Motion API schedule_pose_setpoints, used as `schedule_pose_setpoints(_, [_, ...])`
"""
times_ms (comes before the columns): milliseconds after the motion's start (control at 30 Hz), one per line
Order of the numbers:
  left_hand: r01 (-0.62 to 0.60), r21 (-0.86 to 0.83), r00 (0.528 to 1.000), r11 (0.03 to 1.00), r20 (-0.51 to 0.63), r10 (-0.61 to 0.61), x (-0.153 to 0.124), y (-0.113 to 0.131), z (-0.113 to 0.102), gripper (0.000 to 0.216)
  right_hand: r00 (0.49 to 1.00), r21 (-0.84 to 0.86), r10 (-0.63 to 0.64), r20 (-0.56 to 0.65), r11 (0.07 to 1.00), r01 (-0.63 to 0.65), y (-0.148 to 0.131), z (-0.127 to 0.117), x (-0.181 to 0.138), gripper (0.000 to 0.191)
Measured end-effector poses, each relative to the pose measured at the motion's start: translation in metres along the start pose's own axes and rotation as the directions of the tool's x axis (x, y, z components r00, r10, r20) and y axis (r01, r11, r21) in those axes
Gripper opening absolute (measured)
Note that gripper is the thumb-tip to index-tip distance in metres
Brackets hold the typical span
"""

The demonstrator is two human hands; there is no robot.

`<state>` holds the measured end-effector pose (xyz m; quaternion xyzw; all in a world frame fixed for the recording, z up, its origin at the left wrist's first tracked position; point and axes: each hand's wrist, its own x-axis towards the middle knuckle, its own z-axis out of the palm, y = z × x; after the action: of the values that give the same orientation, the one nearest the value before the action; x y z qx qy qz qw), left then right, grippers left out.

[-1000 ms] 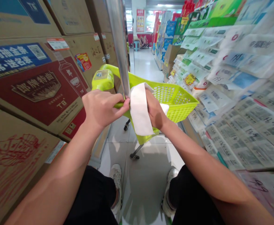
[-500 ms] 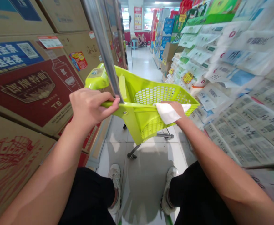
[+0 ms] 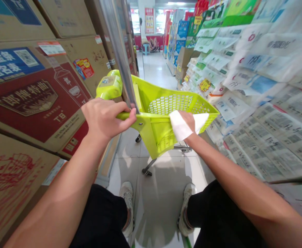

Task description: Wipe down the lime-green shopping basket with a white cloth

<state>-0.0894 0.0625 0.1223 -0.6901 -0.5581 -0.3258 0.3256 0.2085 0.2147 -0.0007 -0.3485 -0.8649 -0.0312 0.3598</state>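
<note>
A yellow-green shopping cart [image 3: 148,132] with a perforated basket stands sideways in front of me on small wheels. My left hand [image 3: 106,115] is wrapped round its rim at the handle end, beside an upright metal pole [image 3: 123,58]. Over the near rim, toward the basket's right end, lies my right hand [image 3: 187,120] with a white cloth [image 3: 180,126] under and around it, pressed to the plastic. The right fingertips are hidden inside the basket edge.
Stacked cardboard boxes [image 3: 32,100] wall the left side. On the right rise piles of packaged tissues [image 3: 233,79]. A tiled aisle [image 3: 156,69] runs ahead to a blue stool [image 3: 146,49]. My shoes [image 3: 127,203] stand on the floor below the cart.
My right hand and the white cloth have slid slightly left and down along the near rim. My left hand keeps its hold on the cart, and the view has shifted a little.
</note>
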Motion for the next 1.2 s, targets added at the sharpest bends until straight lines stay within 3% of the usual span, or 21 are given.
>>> schedule_pose_setpoints(133, [-0.019,-0.031,0.99,0.999,0.137,0.023,0.001,-0.009,-0.001,0.041,0.995,0.002,-0.016,-0.1,1.0,0.016,-0.05,0.012,0.004,0.036])
schedule_pose_setpoints(233, [-0.059,-0.043,0.985,0.997,0.16,0.066,0.001,-0.023,0.001,0.049,0.995,-0.045,-0.076,0.058,0.996,0.079,-0.045,-0.006,0.007,0.035])
schedule_pose_setpoints(300, [-0.082,-0.048,0.993,0.995,0.085,0.086,0.0,-0.032,0.006,0.046,0.975,-0.135,-0.015,0.222,0.99,0.046,-0.026,-0.022,0.007,0.031])
schedule_pose_setpoints(367, [-0.066,-0.023,0.996,0.998,-0.056,0.065,-0.003,-0.038,0.014,0.037,0.947,-0.23,0.083,0.31,0.973,-0.01,-0.002,-0.036,0.004,0.025])
schedule_pose_setpoints(467, [0.055,-0.003,0.956,0.998,-0.288,-0.053,-0.014,-0.041,0.033,0.039,0.923,-0.325,0.188,0.336,0.943,-0.073,0.036,-0.055,-0.008,0.019])
schedule_pose_setpoints(533, [0.149,-0.045,0.929,0.988,-0.337,-0.156,-0.022,-0.039,0.047,0.059,0.901,-0.399,0.275,0.335,0.908,-0.129,0.058,-0.066,-0.018,0.018])
schedule_pose_setpoints(667, [0.313,-0.145,0.917,0.939,-0.21,-0.338,-0.028,-0.028,0.068,0.118,0.863,-0.503,0.409,0.297,0.835,-0.223,0.09,-0.083,-0.034,0.02])
schedule_pose_setpoints(733, [0.365,-0.201,0.912,0.909,-0.12,-0.392,-0.026,-0.019,0.076,0.129,0.847,-0.539,0.451,0.282,0.805,-0.249,0.096,-0.086,-0.038,0.02])
schedule_pose_setpoints(833, [0.427,-0.286,0.9,0.858,0.04,-0.434,-0.026,-0.003,0.089,0.127,0.822,-0.582,0.495,0.281,0.769,-0.265,0.095,-0.087,-0.04,0.023])
schedule_pose_setpoints(1000, [0.485,-0.355,0.874,0.799,0.184,-0.449,-0.035,0.022,0.118,0.137,0.769,-0.626,0.559,0.309,0.729,-0.279,0.081,-0.096,-0.038,0.037])
schedule_pose_setpoints(1200, [0.501,-0.4,0.863,0.768,0.302,-0.406,-0.031,0.021,0.137,0.118,0.708,-0.674,0.623,0.331,0.682,-0.285,0.056,-0.104,-0.037,0.039])
